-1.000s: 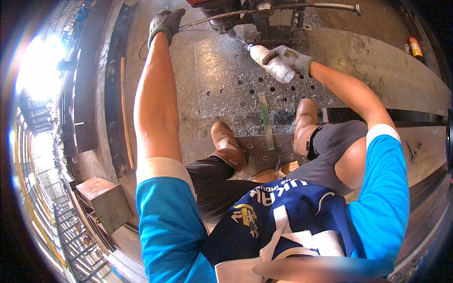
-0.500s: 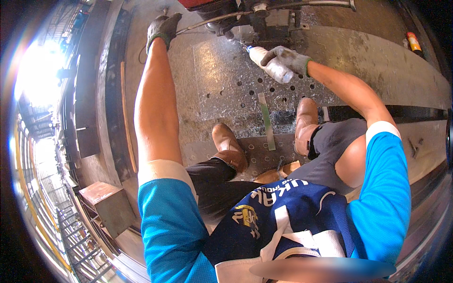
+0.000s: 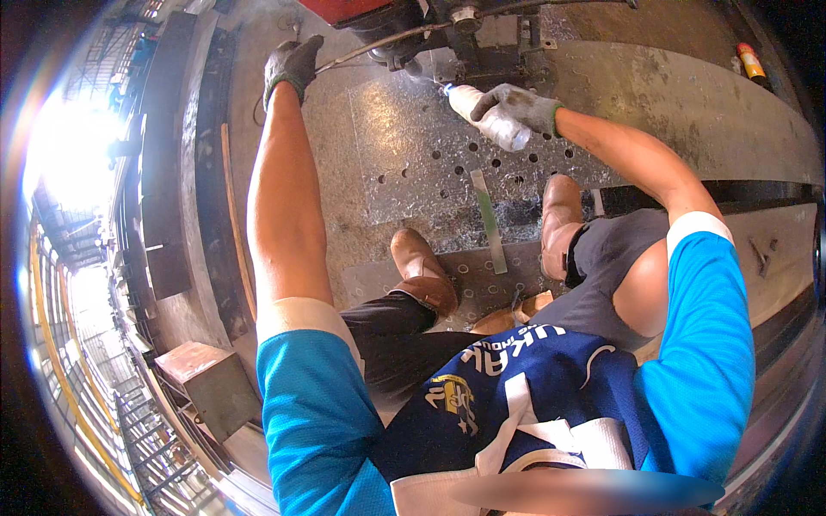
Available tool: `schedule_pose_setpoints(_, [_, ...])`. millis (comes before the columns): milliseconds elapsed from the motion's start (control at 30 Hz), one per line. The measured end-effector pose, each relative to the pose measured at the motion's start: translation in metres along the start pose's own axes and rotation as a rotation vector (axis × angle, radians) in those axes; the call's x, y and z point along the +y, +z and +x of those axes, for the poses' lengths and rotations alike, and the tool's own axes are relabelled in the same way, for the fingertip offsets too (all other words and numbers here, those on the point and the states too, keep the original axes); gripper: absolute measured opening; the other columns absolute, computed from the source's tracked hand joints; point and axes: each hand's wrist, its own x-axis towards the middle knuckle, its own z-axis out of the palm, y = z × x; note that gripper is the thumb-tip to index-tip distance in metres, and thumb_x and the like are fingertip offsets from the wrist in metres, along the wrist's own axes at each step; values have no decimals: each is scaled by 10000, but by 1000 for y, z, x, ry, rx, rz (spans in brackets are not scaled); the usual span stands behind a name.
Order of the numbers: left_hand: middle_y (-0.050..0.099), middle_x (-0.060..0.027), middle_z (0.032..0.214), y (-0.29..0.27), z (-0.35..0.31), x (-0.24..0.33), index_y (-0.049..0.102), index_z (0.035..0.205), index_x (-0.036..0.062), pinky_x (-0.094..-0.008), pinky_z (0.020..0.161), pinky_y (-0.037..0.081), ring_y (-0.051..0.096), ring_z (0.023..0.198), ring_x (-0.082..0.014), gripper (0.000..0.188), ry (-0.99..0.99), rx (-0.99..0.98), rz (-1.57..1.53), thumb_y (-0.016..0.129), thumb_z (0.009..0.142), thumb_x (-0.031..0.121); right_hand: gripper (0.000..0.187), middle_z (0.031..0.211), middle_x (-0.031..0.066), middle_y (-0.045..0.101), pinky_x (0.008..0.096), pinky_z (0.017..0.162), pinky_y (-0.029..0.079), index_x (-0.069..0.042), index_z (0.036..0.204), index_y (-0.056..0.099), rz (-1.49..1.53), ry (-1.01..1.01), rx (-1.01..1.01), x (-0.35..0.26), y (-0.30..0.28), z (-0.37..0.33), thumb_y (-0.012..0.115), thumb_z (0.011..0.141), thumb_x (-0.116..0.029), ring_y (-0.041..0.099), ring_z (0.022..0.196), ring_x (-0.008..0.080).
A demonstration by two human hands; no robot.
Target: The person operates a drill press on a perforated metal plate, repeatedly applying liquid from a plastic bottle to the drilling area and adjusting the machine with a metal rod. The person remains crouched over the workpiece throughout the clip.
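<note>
My left hand (image 3: 292, 65), in a dark grey work glove, is closed around the left end of a long thin metal lever (image 3: 379, 46). The lever runs across the front of a red and black machine (image 3: 396, 30), which looks like a drill press. My right hand (image 3: 521, 108), gloved in grey, grips a clear plastic squeeze bottle (image 3: 503, 132) with whitish contents. The bottle is tilted, its thin nozzle pointing up and left toward the machine's tool. Under them lies a wet metal plate (image 3: 370, 150) with several round holes and scattered shavings.
My brown boots (image 3: 419, 261) stand near the plate's close edge. A flat greenish strip (image 3: 487, 219) lies between them. To the left is a rusty metal box (image 3: 211, 387) beside long dark beams (image 3: 163, 206). A red and orange bottle (image 3: 751, 63) lies at far right.
The view has shifted slightly. Both hands keep their grips, and the squeeze bottle stays tilted toward the machine. The lever appears a little higher at its right end.
</note>
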Motion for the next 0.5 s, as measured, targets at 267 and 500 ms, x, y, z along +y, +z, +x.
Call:
schedule_pose_setpoints(267, [760,-197,902,-1,-6,2,778,1054,33,-454,800,542,735,781,-316,616,5,6,9,662,885,614,288,1076,43,745,304,822,578,-62,1170,783,245,-72,8,10,-1,-1,606,1005,-218,675,871,122])
schedule_pose_setpoints(500, [770,-171,857,-4,-13,8,793,987,45,-456,808,551,746,864,-326,554,-59,-1,-66,716,833,571,220,960,28,742,313,726,589,-82,1119,803,59,-30,73,-18,9,-4,675,969,-179,683,749,120])
